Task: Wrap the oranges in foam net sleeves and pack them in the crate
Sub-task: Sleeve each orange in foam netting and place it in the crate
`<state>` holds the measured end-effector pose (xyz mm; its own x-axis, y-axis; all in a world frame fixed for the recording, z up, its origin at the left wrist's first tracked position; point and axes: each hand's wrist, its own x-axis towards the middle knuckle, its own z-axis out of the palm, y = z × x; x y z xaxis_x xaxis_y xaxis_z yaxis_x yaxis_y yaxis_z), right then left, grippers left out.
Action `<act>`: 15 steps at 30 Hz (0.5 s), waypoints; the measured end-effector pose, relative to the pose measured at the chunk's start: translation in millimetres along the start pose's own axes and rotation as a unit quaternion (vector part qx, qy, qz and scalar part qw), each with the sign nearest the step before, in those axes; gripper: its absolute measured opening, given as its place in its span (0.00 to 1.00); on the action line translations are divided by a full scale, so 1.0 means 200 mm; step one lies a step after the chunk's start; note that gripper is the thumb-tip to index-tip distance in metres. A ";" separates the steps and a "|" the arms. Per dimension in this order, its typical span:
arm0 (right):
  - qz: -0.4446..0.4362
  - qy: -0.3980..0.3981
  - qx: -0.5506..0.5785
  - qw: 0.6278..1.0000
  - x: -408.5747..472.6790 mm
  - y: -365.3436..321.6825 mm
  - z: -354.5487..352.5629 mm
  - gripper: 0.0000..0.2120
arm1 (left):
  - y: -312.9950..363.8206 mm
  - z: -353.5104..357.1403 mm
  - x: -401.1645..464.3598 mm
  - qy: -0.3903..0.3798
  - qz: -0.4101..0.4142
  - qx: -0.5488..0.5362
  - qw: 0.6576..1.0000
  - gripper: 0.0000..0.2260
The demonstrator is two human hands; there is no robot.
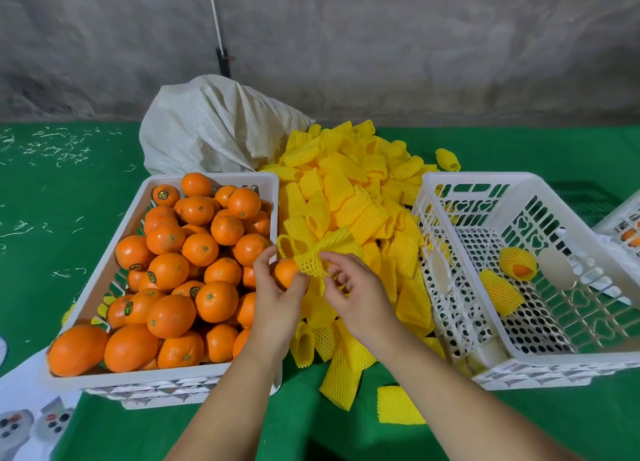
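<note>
Sleeving step: your left hand (pixel 277 298) holds one orange (pixel 285 273), right hand (pixel 353 296) pinches a foam net sleeve (pixel 320 254); next, open its mouth over the fruit.

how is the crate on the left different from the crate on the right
The left crate is heaped with bare oranges, while the right crate holds only two sleeved oranges on an otherwise bare perforated floor. The left crate sits level; the right crate looks tilted. The left hand, holding an orange, is over the left crate's edge; no hand is at the right crate. Both are white plastic, on green cloth.
</note>
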<state>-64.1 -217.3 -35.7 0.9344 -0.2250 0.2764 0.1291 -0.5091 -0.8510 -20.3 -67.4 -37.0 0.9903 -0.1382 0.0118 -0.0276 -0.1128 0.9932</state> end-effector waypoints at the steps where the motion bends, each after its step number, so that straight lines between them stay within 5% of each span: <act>1: -0.030 -0.005 -0.031 0.999 -0.01 0.00 0.01 0.19 | 0.01 0.00 0.00 -0.008 -0.016 -0.025 1.000 0.23; 5: -0.065 0.034 -0.077 0.994 -0.01 -0.03 0.01 0.18 | 0.08 0.02 -0.04 -0.043 -0.125 -0.165 0.977 0.15; 12: -0.104 0.109 -0.072 0.986 -0.03 -0.10 0.00 0.15 | 0.12 0.09 -0.07 -0.067 -0.172 -0.277 0.943 0.25; 15: -0.154 0.072 -0.127 0.977 -0.04 -0.13 0.00 0.12 | 0.11 0.13 -0.07 -0.019 -0.208 -0.296 0.932 0.11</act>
<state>-75.2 -201.9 -16.2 0.8054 -0.1349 0.5772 0.2926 -0.7563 -0.5851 -38.9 -93.7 -17.6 0.8926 -0.2389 -0.3824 0.4491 0.3970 0.8004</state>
